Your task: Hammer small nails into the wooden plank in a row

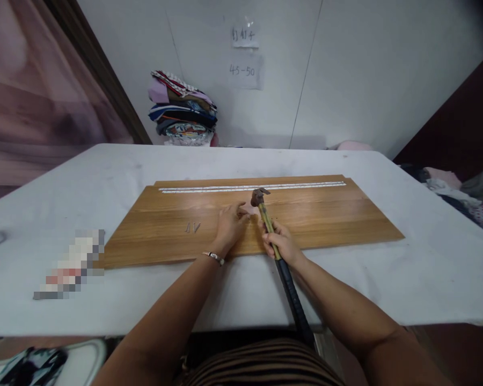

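A claw hammer (266, 219) with a rusty head, yellow shaft and black grip is in my right hand (282, 244), whose fingers wrap around the shaft below the head. The head hangs above a brown wooden board (322, 214), close to the fingers of my left hand (230, 225). My left thumb and fingertips come together just over the board; what they hold, if anything, is too small to make out. A bracelet (214, 258) circles my left wrist. On the board to the left of that hand lie a few loose nails (196, 227).
A white strip with markings (209, 188) runs along the board's far side. The board lies on a white-covered table (145, 305), with a blurred-out object (70, 265) at its left. Folded cloth (185, 110) is piled at the back, near the wall with paper notes (245, 69).
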Available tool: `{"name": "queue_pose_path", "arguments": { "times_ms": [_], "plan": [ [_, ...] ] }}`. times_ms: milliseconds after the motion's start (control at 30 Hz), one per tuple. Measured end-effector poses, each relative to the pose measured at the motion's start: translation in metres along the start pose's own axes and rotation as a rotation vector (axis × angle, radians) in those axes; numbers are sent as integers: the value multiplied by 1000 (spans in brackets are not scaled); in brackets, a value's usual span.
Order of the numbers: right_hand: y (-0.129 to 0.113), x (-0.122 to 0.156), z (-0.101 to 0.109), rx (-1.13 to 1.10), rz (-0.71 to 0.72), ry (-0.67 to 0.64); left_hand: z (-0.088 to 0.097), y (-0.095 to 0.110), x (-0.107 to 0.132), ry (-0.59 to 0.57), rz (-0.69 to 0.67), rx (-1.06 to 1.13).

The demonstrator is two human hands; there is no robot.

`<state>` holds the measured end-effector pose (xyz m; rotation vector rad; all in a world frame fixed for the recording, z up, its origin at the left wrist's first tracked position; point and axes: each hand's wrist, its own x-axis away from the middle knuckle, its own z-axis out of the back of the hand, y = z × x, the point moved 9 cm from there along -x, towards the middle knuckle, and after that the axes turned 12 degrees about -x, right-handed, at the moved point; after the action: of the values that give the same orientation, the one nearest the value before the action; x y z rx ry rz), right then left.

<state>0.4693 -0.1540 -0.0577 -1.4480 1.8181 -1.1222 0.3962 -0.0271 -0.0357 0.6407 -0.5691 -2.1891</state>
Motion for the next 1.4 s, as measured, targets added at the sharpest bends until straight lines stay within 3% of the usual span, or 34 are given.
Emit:
{"name": "queue_pose_path", "arguments": {
  "times_ms": [200, 400, 667, 833, 967, 1100, 1400],
  "plan": [
    [0, 0, -1, 12, 12, -10, 1, 6, 3, -2, -28, -59],
    [0, 1, -3, 25, 1, -16, -2, 21, 6, 3, -174, -261],
    [5, 2, -5, 43, -22, -24, 3, 26, 9, 16, -171, -294],
    [6, 7, -10, 58, -36, -33, 23, 14, 27, 108, -164, -284],
    [8, 9, -13, 69, -51, -42, 42, -3, 52, 196, -137, -399],
    [5, 8, -13, 95, -61, -56, 43, -2, 68, 175, -208, -475],
    [0, 18, -4, 148, -100, -96, 33, -7, 65, 118, -170, -477]
  ]
}}
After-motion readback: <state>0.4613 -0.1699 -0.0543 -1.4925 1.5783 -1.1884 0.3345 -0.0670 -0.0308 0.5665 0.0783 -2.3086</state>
